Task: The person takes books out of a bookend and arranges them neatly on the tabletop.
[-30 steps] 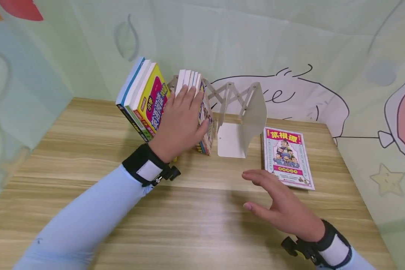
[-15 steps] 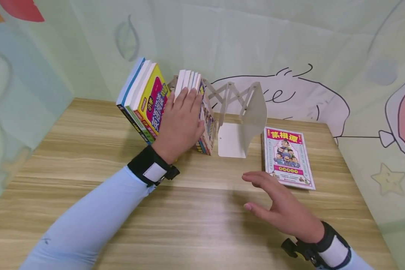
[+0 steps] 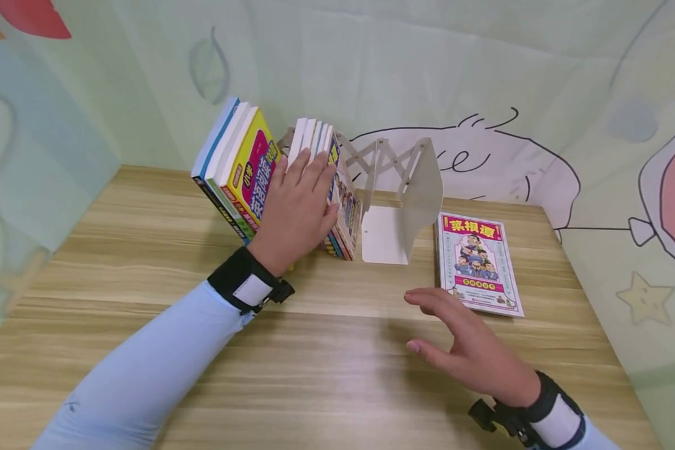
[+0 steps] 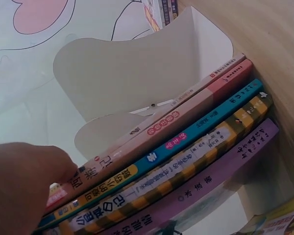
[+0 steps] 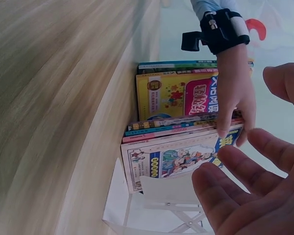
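Observation:
Several thin books stand slightly tilted in an extendable beige metal book rack. Over their tops my left hand holds them, its thumb against the rightmost cover. Coloured spines, among them a teal book and a purple book, show in the left wrist view. To the left of that hand lean larger books, the outermost a yellow book. My right hand hovers above the table with fingers apart and nothing in it. Near its fingertips lies a pink-bordered book stack.
The wooden table meets a fabric backdrop with cartoon drawings at the back and sides. An upright plate of the rack stands between the held books and the flat stack. Both wrists wear black straps.
The left hand shifts very slightly on the books and its thumb moves a little. The right hand stays where it was. Books and rack keep their places.

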`<state>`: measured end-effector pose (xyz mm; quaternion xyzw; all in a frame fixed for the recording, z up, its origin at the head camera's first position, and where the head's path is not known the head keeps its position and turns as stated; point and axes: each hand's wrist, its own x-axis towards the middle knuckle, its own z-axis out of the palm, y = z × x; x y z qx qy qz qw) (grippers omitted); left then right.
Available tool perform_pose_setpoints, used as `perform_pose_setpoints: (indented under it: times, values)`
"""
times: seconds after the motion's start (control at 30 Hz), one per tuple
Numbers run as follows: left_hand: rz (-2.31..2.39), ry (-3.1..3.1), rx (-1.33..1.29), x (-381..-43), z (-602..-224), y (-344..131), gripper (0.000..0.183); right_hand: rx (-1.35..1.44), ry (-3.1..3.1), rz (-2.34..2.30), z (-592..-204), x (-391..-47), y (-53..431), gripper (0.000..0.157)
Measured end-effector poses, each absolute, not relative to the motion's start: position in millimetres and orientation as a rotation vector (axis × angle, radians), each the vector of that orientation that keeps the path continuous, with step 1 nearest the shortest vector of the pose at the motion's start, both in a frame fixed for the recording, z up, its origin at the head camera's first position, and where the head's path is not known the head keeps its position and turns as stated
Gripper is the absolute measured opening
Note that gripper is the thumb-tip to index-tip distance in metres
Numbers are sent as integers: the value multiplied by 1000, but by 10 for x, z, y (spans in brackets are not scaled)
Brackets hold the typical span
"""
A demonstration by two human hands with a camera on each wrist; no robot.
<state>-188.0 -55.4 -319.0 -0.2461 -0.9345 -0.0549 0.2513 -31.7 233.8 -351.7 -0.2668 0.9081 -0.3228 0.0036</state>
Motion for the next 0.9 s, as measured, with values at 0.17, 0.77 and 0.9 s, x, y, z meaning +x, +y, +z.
perform_pose_setpoints:
  times: [0.17, 0.77, 0.9]
  values:
    - [-173, -2513, -699, -1876, -3191, -565, 55, -755, 2824, -1045, -3531, -336, 2343, 59]
    - [-77, -2492, -740, -1829, -3191, -531, 55, -721, 2802, -1049, -3545, -343, 2328, 57]
    - [-54, -2470, -740, -1824, -3191, -519, 56, -735, 2811, -1039, -3549, -342, 2330, 58]
